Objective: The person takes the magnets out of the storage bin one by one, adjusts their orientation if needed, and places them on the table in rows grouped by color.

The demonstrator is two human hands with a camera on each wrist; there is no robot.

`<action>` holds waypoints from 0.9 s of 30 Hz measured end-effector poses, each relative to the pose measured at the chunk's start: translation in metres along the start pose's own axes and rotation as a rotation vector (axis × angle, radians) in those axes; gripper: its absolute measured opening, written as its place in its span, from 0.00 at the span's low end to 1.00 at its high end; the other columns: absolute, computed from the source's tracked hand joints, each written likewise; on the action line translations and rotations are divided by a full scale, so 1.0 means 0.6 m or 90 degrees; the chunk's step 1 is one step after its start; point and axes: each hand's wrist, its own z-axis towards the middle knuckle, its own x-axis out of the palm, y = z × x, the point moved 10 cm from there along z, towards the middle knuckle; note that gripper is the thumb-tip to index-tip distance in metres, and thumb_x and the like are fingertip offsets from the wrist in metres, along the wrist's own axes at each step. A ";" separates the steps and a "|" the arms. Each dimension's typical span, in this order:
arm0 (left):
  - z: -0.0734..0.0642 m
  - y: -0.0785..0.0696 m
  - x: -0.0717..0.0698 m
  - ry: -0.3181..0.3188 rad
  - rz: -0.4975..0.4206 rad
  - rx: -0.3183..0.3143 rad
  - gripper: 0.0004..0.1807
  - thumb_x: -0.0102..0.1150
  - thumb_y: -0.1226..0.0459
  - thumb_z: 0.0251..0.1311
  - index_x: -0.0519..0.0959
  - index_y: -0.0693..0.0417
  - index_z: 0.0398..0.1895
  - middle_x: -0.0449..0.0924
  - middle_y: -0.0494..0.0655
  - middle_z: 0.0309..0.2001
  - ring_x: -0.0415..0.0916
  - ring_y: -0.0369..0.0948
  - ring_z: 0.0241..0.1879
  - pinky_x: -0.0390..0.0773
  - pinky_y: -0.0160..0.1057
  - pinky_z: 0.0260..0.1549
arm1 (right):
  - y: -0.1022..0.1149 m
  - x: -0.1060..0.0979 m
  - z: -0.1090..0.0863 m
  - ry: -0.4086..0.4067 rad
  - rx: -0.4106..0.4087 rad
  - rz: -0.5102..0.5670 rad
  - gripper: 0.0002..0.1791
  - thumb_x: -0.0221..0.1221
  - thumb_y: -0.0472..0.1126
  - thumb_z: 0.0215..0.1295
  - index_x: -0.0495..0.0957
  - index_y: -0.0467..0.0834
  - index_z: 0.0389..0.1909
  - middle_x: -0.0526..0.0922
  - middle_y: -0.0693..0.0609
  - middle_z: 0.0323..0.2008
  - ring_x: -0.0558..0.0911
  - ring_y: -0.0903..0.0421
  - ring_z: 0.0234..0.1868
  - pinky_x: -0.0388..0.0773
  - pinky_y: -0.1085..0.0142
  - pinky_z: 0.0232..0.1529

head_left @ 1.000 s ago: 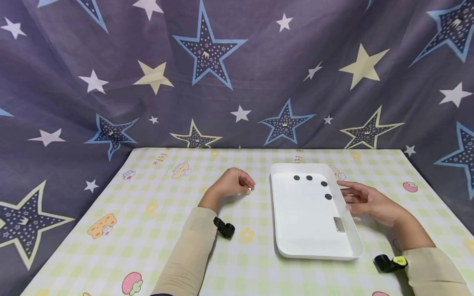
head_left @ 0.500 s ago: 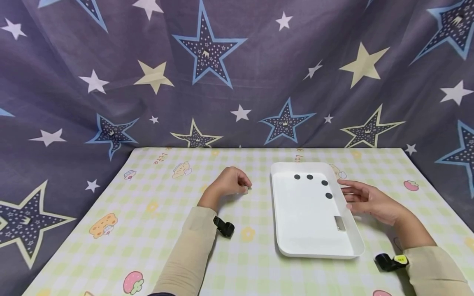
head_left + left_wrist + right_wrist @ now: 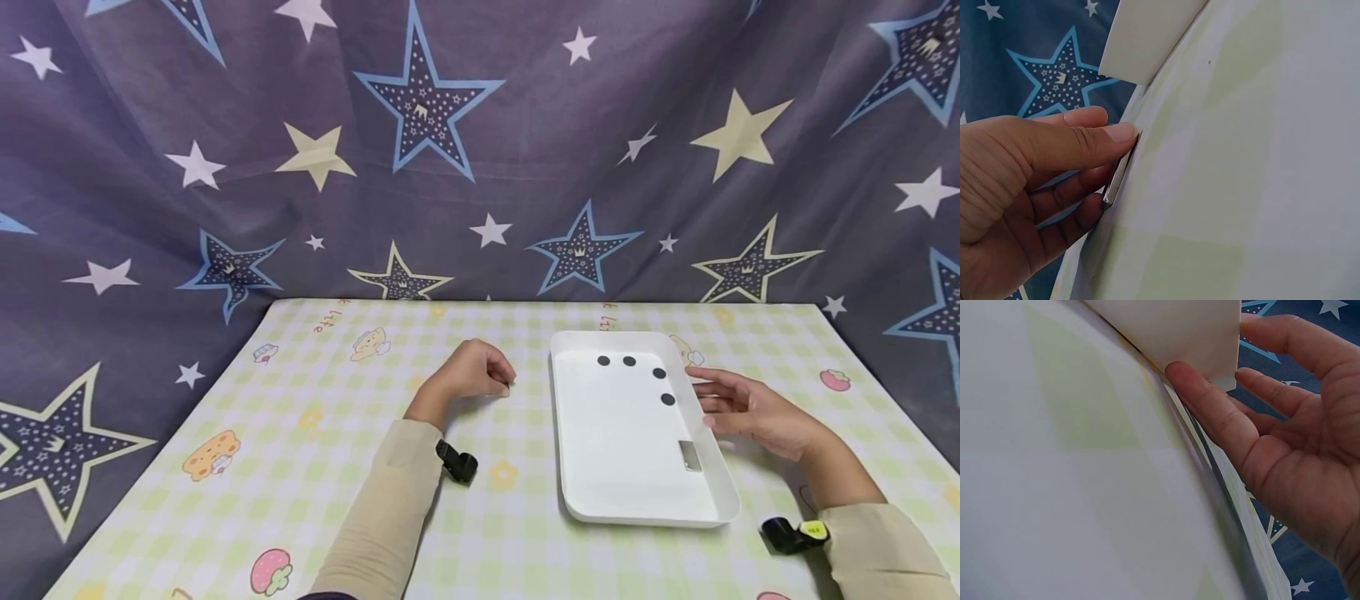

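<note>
My left hand (image 3: 470,372) is just above the tablecloth, left of the white tray (image 3: 637,510). Between thumb and fingertips it pinches a small, thin, shiny metal plate (image 3: 1119,176), whose narrow edge shows in the left wrist view. My right hand (image 3: 757,414) is at the tray's right side, its thumb and fingertips against the outer wall, with the fingers loosely bent. Inside the tray, several black discs (image 3: 629,361) lie along the far end and the upper right side. A flat silver rectangular plate (image 3: 689,456) lies lower down by the right wall.
A checked tablecloth (image 3: 300,500) with printed cartoon figures covers the table. Behind it hangs a dark curtain (image 3: 525,167) patterned with stars. Black wrist devices (image 3: 456,463) are worn at both sleeves.
The plate at my left fingertips has turned, and the bright glint seen a second ago no longer shows. My right hand and the tray have stayed in place.
</note>
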 end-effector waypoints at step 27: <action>-0.004 -0.018 -0.013 -0.016 -0.055 -0.016 0.11 0.68 0.78 0.50 0.85 0.64 0.39 0.86 0.54 0.35 0.82 0.38 0.33 0.81 0.35 0.35 | 0.000 0.001 0.000 -0.005 0.004 -0.004 0.37 0.55 0.23 0.65 0.56 0.40 0.74 0.75 0.53 0.59 0.78 0.59 0.55 0.80 0.64 0.49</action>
